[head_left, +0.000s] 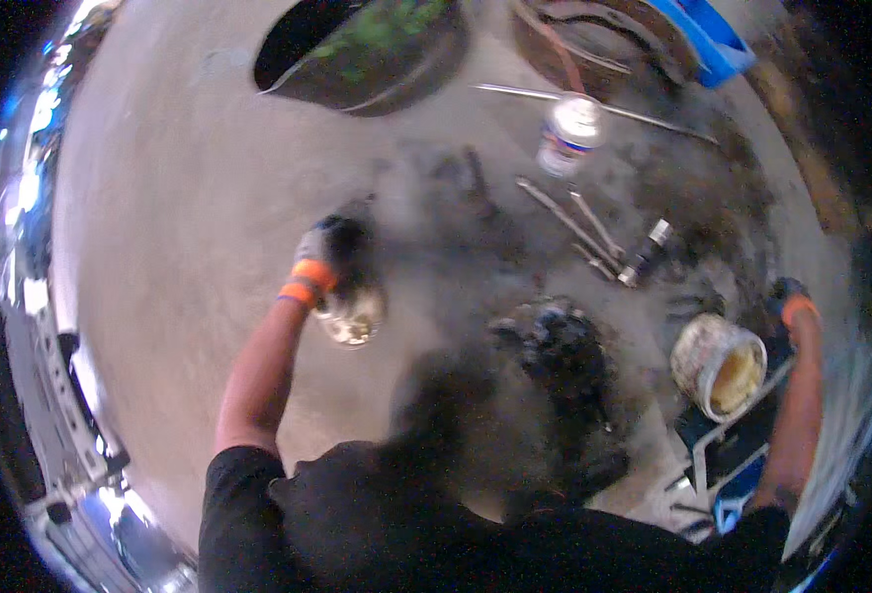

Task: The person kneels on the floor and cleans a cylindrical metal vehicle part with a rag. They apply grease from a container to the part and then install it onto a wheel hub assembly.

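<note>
My left hand (329,252), in a grey and black work glove with an orange cuff, is over the floor left of centre. Just below it sits a shiny, pale round container or dish (352,324) with small bits in it; whether the hand touches it I cannot tell. Out to the far right is my right hand (790,298), gloved the same way, beside a grimy white tub (718,368) tipped on its side with yellowish stuff inside. Blur and dark gloves hide the fingers of both hands. A dark, greasy lump of parts (560,346) lies between them.
A spray can (568,136) stands near long metal wrenches (566,219) and a black and silver cylinder (644,254). Beyond are a long rod (654,121), a dark bin (396,59) and a blue-edged container (708,40). A metal frame (713,460) lies at lower right.
</note>
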Tool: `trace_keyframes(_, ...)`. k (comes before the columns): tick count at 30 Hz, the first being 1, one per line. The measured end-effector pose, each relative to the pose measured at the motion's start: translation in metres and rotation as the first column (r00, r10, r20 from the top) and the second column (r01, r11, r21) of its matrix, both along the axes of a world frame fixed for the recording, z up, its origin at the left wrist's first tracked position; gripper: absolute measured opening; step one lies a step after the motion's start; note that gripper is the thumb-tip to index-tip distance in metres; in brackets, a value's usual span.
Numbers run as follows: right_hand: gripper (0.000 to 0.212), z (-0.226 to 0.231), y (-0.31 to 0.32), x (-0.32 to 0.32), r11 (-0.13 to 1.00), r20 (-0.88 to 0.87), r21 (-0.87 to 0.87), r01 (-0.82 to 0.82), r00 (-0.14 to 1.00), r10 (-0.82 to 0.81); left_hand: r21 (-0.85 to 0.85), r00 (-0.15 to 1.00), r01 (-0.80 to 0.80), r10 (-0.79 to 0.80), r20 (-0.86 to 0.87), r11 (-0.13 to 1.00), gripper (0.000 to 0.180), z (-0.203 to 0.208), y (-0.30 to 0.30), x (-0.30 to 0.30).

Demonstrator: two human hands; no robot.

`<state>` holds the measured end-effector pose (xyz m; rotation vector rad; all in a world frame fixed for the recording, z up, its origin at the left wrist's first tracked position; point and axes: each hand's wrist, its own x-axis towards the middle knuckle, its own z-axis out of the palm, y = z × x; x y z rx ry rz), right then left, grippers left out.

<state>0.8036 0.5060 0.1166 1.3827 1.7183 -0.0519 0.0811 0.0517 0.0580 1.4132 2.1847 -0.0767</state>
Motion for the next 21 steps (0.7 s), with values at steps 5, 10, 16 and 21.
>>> trace_keyframes(5,0.038,0.119,-0.102,-0.184,0.975,-0.467,-0.122,-0.187,0.877,0.110,0.237,0.987,0.160,-0.151,-0.053,0.958,0.038,-0.032,-0.019,-0.026)
trace_keyframes(10,0.041,0.088,-0.209,-0.337,0.806,-0.699,-0.267,-0.528,0.682,0.216,0.310,0.994,0.101,-0.083,-0.070,0.945,0.035,-0.032,0.004,-0.016)
trace_keyframes(16,0.049,0.044,-0.233,-0.379,0.861,-0.573,-0.241,-0.448,0.782,0.246,0.419,0.981,-0.183,0.136,0.140,0.889,0.036,-0.004,0.006,0.004)
trace_keyframes(21,0.042,0.043,-0.184,-0.306,0.942,-0.360,-0.333,0.047,0.917,-0.173,0.331,0.605,-0.600,0.142,0.784,0.728,0.018,-0.018,-0.023,0.062)
